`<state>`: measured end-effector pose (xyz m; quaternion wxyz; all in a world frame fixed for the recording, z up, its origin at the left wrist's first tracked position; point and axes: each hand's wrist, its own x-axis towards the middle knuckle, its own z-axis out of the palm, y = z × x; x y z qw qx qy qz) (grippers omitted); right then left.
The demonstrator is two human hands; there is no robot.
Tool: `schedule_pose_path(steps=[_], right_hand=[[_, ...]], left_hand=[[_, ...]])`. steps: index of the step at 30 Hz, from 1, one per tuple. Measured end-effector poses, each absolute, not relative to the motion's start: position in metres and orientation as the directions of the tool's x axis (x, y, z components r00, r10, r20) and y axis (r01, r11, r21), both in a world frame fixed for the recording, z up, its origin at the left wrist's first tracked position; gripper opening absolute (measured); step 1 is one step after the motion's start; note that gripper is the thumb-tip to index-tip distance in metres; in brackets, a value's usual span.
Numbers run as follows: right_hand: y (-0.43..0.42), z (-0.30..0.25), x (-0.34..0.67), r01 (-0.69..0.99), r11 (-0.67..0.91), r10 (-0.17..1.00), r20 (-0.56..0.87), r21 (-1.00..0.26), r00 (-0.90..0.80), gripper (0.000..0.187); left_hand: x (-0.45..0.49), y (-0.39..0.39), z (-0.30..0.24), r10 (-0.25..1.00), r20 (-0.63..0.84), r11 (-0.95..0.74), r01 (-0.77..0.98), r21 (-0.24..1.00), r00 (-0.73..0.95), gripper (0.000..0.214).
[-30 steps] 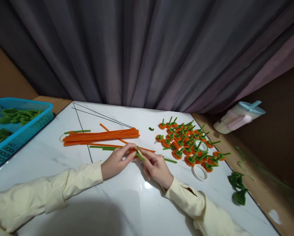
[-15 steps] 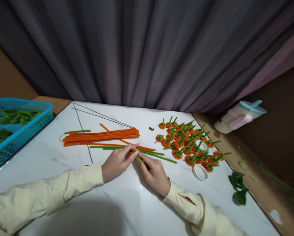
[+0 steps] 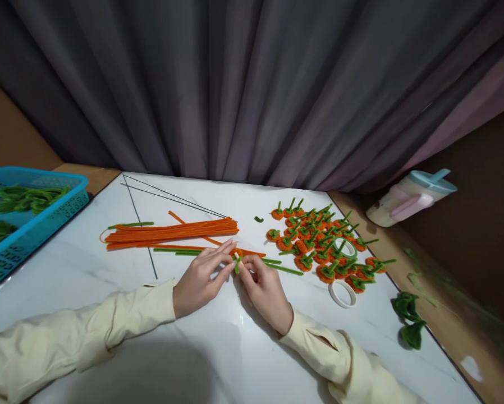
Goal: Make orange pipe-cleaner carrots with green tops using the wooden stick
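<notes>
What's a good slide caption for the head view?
Left hand and right hand at a small green piece, an orange bundle beyond, stemmed orange pieces to the right.

- Tabletop (image 3: 87, 275): smooth, glossy, marble-patterned (lamplight glints off it).
- Basket (image 3: 24, 244): blue plastic, slight sheen, perforated wall.
- Orange strips (image 3: 172, 234): matt, fuzzy, like chenille.
- Held green strip (image 3: 237, 266): similar fuzzy pile.
- Orange-and-green pieces (image 3: 326, 273): matt, rough, plush-looking.
- Curtain (image 3: 218, 84): matt, folded cloth.
- Sleeves (image 3: 138, 308): creased matt cloth.
- Cup lid (image 3: 432, 181): smooth, apparently plastic.
</notes>
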<state>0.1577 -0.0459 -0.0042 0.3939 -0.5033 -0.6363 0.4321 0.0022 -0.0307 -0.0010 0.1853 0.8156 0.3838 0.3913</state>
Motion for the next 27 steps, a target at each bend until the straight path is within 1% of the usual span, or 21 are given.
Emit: schedule_pose_path(steps=[4, 6, 8, 10, 12, 15, 19, 23, 27], right_hand=[[-0.0442, -0.0060, 0.1585, 0.288, 0.084, 0.986, 0.038, -0.954, -0.164, 0.022], [-0.0436, -0.0062, 0.1600, 0.248, 0.060, 0.988, 0.023, -0.967, -0.150, 0.022], [-0.0434, -0.0052, 0.1616, 0.177, 0.030, 0.988, 0.002, -0.984, -0.157, 0.021], [-0.0435, -0.0035, 0.1627, 0.113, -0.006, 0.983, -0.027, -0.994, -0.181, 0.021], [-0.0435, -0.0022, 0.1627, 0.105, -0.032, 0.981, -0.052, -0.994, -0.187, 0.025], [-0.0430, -0.0024, 0.1617, 0.170, -0.031, 0.982, -0.062, -0.985, -0.178, 0.032], [-0.0424, -0.0039, 0.1612, 0.243, 0.013, 0.981, -0.035, -0.970, -0.190, 0.035], [-0.0431, -0.0028, 0.1615, 0.288, 0.053, 0.980, -0.006, -0.956, -0.199, 0.033], [-0.0441, -0.0012, 0.1616, 0.344, 0.103, 0.985, 0.046, -0.934, -0.169, 0.033]], left_hand=[[0.0027, -0.0322, 0.0014, 0.883, 0.326, -0.458, 0.471, 0.754, 0.338, 0.013], [0.0028, -0.0323, 0.0020, 0.905, 0.260, -0.395, 0.434, 0.810, 0.338, 0.014], [0.0027, -0.0321, 0.0025, 0.909, 0.233, -0.370, 0.411, 0.833, 0.345, 0.015], [0.0027, -0.0319, 0.0032, 0.904, 0.244, -0.381, 0.405, 0.831, 0.350, 0.015], [0.0027, -0.0322, 0.0043, 0.888, 0.273, -0.418, 0.403, 0.814, 0.370, 0.014], [0.0029, -0.0339, 0.0053, 0.854, 0.315, -0.482, 0.401, 0.779, 0.414, 0.012], [0.0025, -0.0364, 0.0030, 0.823, 0.341, -0.534, 0.411, 0.739, 0.455, 0.012], [0.0016, -0.0371, -0.0004, 0.808, 0.351, -0.552, 0.399, 0.733, 0.474, 0.013], [0.0015, -0.0371, 0.0002, 0.802, 0.338, -0.548, 0.381, 0.745, 0.493, 0.014]])
